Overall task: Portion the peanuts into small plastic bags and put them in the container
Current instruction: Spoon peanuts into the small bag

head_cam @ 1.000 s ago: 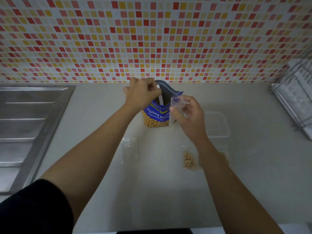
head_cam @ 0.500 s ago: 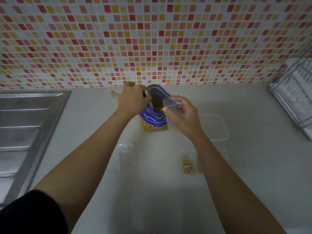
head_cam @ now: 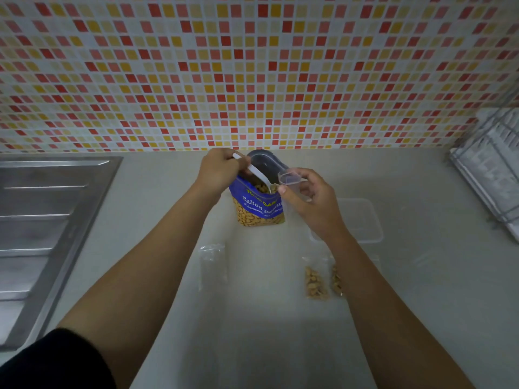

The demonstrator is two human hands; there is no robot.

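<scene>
Grey counter (head_cam: 280, 332) carries everything. Toward the tiled wall stands the tall blue foil pouch of salted peanuts (head_cam: 259, 202), its mouth open. Just to its right lies the clear rectangular plastic container (head_cam: 362, 220).

The left hand (head_cam: 220, 171) pinches the handle of a white plastic spoon (head_cam: 259, 175), whose bowl sits at the pouch rim. The right hand (head_cam: 311, 197) pinches a small clear plastic bag (head_cam: 289, 179) by its mouth, held open beside the pouch. Two filled small bags (head_cam: 316, 282) lie nearer the person.

This looks like mid-scoop. Next, the spoon must clear the rim and tip squarely into that narrow mouth.

A second ago the spoon stood deep inside the pouch; it has since come up, slanting toward the bag.
</scene>
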